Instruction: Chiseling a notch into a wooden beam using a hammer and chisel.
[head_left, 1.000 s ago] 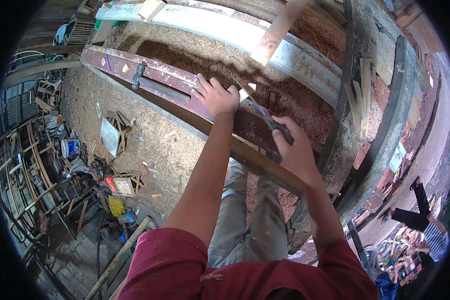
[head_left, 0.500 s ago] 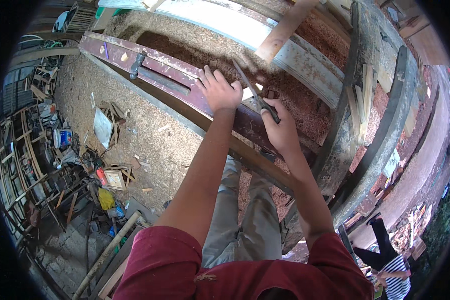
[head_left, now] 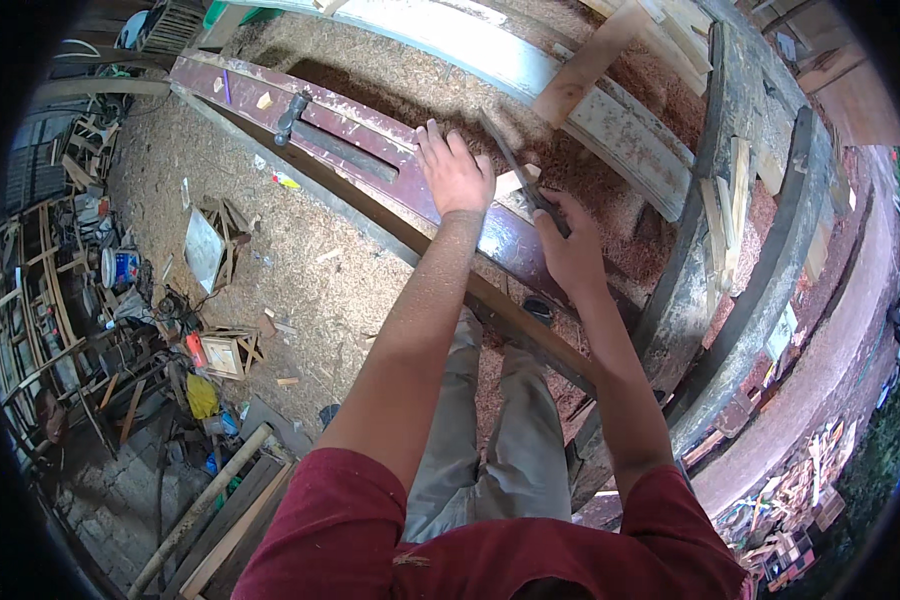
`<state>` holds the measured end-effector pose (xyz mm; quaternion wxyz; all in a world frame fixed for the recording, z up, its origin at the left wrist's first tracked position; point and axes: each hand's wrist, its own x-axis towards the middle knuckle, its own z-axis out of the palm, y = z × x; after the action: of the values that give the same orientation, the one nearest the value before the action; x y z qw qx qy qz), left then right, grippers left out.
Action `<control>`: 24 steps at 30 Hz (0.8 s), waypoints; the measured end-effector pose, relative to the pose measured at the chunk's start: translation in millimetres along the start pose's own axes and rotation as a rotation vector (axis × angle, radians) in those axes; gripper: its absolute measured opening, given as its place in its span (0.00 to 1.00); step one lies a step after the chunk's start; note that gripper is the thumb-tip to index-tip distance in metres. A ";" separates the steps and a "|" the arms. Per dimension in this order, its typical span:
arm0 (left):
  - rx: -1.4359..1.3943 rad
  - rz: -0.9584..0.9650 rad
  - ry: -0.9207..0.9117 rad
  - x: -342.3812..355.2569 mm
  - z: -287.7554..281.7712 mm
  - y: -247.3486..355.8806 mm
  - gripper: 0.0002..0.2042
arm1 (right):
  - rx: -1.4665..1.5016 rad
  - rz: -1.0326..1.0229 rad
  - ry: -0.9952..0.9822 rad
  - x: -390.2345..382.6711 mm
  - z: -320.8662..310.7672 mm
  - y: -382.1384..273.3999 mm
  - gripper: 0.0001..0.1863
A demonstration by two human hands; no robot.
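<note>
My left hand (head_left: 455,170) lies on a long maroon plank (head_left: 240,90), fingers spread. A pale wood piece (head_left: 512,181) sticks out just right of my left hand. My right hand (head_left: 570,250) grips a long, thin grey-bladed tool (head_left: 505,145) by its dark handle, with the blade pointing up and left across the pale piece; whether the two touch, I cannot tell. A hammer (head_left: 290,120) with a long dark handle lies along the plank left of my left hand. A small purple stick (head_left: 227,85) rests near the plank's far left end.
Weathered curved beams (head_left: 775,290) and loose offcuts (head_left: 730,215) stand to the right. Pale boards (head_left: 620,140) run behind the plank. Wood shavings cover the ground (head_left: 300,280). Scrap timber (head_left: 55,320), a bucket (head_left: 120,268) and a pole (head_left: 200,510) are at the left.
My right hand has shifted slightly upward with the tool. My left hand stays on the plank. The view has shifted, and the other person at lower right is no longer visible.
</note>
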<state>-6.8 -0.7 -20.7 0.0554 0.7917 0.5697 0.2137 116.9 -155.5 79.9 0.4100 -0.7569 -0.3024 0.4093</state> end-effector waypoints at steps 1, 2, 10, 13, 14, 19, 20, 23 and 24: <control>0.005 0.017 -0.004 2.4 0.2 -2.5 0.26 | 0.035 0.008 -0.006 3.4 3.1 1.8 0.22; 0.003 0.020 -0.001 4.9 -1.1 -7.8 0.26 | 0.035 0.004 -0.003 8.3 7.4 3.2 0.22; 0.036 0.030 0.099 18.1 -4.3 -3.1 0.17 | 0.025 -0.152 -0.005 40.6 34.9 4.6 0.21; 0.046 -0.108 0.140 16.4 5.4 -6.9 0.16 | 0.034 -0.135 -0.021 31.0 35.8 4.3 0.21; 0.037 -0.133 0.148 18.3 8.2 -12.7 0.17 | 0.036 -0.140 -0.027 31.2 37.1 5.4 0.21; 0.027 -0.134 0.156 12.7 15.4 -19.0 0.20 | 0.026 -0.128 -0.079 26.6 19.9 5.4 0.22; -0.027 -0.168 0.142 11.8 14.9 -20.3 0.23 | 0.028 -0.125 -0.086 26.4 20.6 11.2 0.22; -0.125 -0.189 0.044 14.8 16.2 -13.7 0.28 | 0.039 -0.078 -0.120 27.7 17.0 28.4 0.23; -0.094 -0.246 0.079 16.6 17.9 -13.9 0.29 | 0.068 -0.059 -0.142 26.1 18.3 29.3 0.23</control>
<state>-7.6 22.2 -36.8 0.0958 0.7033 0.6536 0.2627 117.2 -142.1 38.8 0.4252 -0.7022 -0.3388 0.4596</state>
